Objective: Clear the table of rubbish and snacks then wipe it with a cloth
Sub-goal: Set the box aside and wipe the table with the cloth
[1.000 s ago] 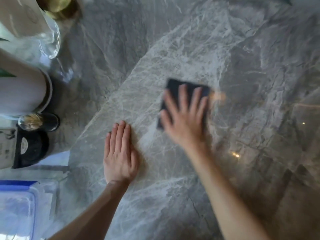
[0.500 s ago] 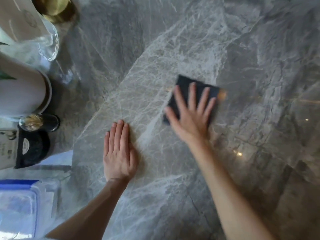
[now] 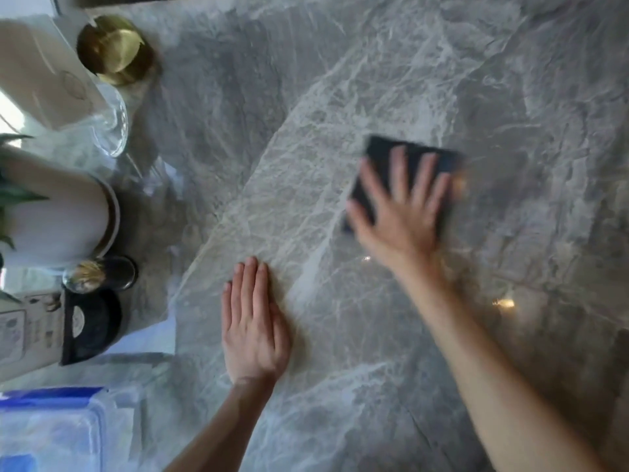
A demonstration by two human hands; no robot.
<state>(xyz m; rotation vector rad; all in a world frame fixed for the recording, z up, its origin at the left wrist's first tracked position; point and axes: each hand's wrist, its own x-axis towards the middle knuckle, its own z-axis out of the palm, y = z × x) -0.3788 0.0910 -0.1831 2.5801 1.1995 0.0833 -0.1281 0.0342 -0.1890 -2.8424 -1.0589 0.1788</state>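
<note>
A dark folded cloth [image 3: 381, 155] lies flat on the grey marble table [image 3: 340, 80]. My right hand [image 3: 398, 212] presses down on it with fingers spread, and both are blurred by motion. My left hand [image 3: 253, 325] rests flat on the table nearer to me, left of the cloth, fingers together and holding nothing.
Along the left edge stand a brass round object [image 3: 112, 49], a white box [image 3: 41, 73], a clear glass [image 3: 112, 120], a white plant pot [image 3: 61, 216], a small dark-based glass jar [image 3: 98, 274], a black-topped package [image 3: 88, 325] and a blue-lidded plastic container [image 3: 51, 430].
My right hand has slid the cloth to the right and slightly away from me. My left hand has stayed flat in place.
</note>
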